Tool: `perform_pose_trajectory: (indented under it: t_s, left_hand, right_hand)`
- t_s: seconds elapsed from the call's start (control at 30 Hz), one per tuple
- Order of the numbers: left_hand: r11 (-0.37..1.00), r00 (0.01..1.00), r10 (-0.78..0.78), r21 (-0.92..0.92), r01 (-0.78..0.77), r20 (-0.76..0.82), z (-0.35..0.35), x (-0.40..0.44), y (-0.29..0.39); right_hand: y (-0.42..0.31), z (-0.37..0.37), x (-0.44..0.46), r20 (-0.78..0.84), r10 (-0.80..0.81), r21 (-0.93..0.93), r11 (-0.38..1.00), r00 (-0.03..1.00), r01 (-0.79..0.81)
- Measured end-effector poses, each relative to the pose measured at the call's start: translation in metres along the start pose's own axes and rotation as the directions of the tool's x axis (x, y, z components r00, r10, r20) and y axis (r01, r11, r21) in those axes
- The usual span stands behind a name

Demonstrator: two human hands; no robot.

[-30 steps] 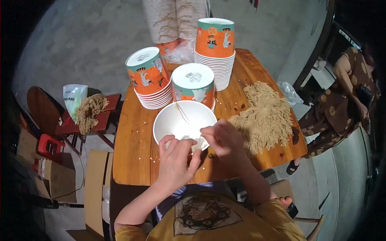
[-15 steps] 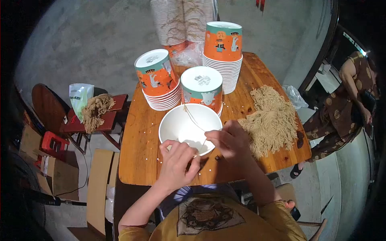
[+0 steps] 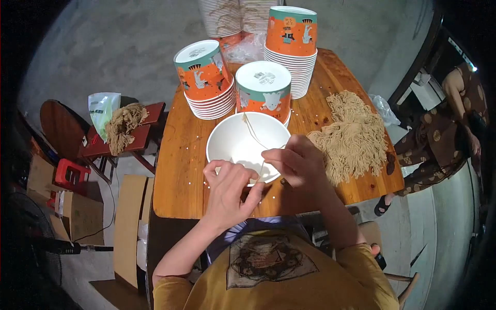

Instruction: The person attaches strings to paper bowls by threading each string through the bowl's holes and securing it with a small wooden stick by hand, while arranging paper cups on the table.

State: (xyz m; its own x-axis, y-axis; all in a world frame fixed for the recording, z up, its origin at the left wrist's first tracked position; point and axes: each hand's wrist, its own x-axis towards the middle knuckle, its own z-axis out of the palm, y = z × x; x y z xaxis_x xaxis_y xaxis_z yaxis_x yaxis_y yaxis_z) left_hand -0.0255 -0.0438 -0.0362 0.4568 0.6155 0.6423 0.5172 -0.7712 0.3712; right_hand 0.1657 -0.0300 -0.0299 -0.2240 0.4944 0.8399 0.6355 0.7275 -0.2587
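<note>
A white paper bucket (image 3: 219, 137) stands mouth up at the near side of the table. A thin tan cord (image 3: 251, 132) runs from its far rim across the opening to my right hand (image 3: 294, 163), which pinches it above the right side of the rim. My left hand (image 3: 227, 191) is closed over the near rim, fingers curled inside and thumb outside. A short stretch of cord passes down between the two hands, close to my left thumb. Whether the left fingertips also hold the cord is hard to see.
Upside-down stacks of orange printed buckets (image 3: 266, 101) stand behind, with more stacks (image 3: 221, 18) at the back. A heap of tan cords (image 3: 354, 142) lies on the wooden table (image 3: 178, 170) at right. Another person (image 3: 439, 139) stands at right. A red stool (image 3: 137, 139) holds more cords.
The head view has tilted down, so the table sits higher in it. Both hands stay at the bucket; the cord is still pinched in my right hand.
</note>
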Motion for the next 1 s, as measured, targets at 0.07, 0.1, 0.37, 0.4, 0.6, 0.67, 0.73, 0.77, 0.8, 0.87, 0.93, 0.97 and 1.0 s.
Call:
perform_pose_trajectory:
  t_s: [0.07,0.1,0.37,0.4,0.6,0.67,0.73,0.77,0.8,0.87,0.93,0.97,1.0]
  left_hand:
    - [1.0,1.0,0.013,0.014,-0.012,-0.018,0.002,0.0,0.0]
    - [1.0,1.0,0.014,0.011,-0.013,-0.016,0.003,-0.001,0.0]
    - [0.999,0.997,0.039,-0.02,-0.038,0.067,-0.005,-0.001,-0.005]
    - [0.999,0.996,0.052,0.007,-0.053,0.075,-0.008,-0.001,-0.007]
    - [0.997,0.993,0.075,0.022,-0.077,0.089,-0.029,-0.004,-0.039]
    - [0.994,0.992,0.108,-0.012,-0.107,0.058,-0.044,0.005,-0.04]
    - [0.993,0.993,0.11,-0.056,-0.108,0.038,-0.056,0.009,-0.046]
    - [0.988,0.993,0.115,-0.104,-0.112,0.02,-0.062,0.01,-0.049]
    - [0.986,0.994,0.112,-0.124,-0.11,0.014,-0.067,0.012,-0.05]
    - [0.984,0.997,0.072,-0.167,-0.068,0.021,-0.075,0.012,-0.051]
    - [0.96,1.0,-0.018,-0.277,0.024,0.024,-0.08,0.01,-0.058]
    - [0.94,0.996,-0.086,-0.331,0.086,0.014,-0.08,0.01,-0.064]
    - [0.912,0.988,-0.153,-0.384,0.144,0.008,-0.082,0.01,-0.068]
  right_hand:
    - [-0.001,0.0,0.001,-0.008,-0.007,0.012,1.0,1.0,0.007]
    - [-0.002,-0.001,0.0,0.016,-0.011,-0.004,1.0,1.0,0.011]
    - [0.004,0.001,-0.002,0.026,0.025,0.037,0.999,0.999,-0.026]
    - [0.007,0.0,-0.001,-0.002,0.034,0.057,0.998,0.999,-0.034]
    - [0.023,-0.021,-0.015,0.07,0.209,-0.017,0.978,0.975,-0.208]
    - [0.026,-0.031,-0.012,0.079,0.164,-0.086,0.984,0.983,-0.157]
    - [0.021,-0.035,-0.013,0.075,0.234,0.02,0.971,0.969,-0.237]
    - [0.018,-0.035,-0.016,0.076,0.307,0.122,0.941,0.949,-0.315]
    - [0.016,-0.033,-0.02,0.075,0.307,0.123,0.941,0.949,-0.315]
    - [0.013,-0.029,-0.028,0.15,0.472,0.295,0.817,0.869,-0.495]
    - [0.009,-0.025,-0.026,0.179,0.415,0.456,0.768,0.892,-0.449]
    - [0.007,-0.024,-0.023,0.197,0.354,0.602,0.693,0.914,-0.397]
    - [0.004,-0.023,-0.02,0.194,0.35,0.604,0.694,0.916,-0.393]
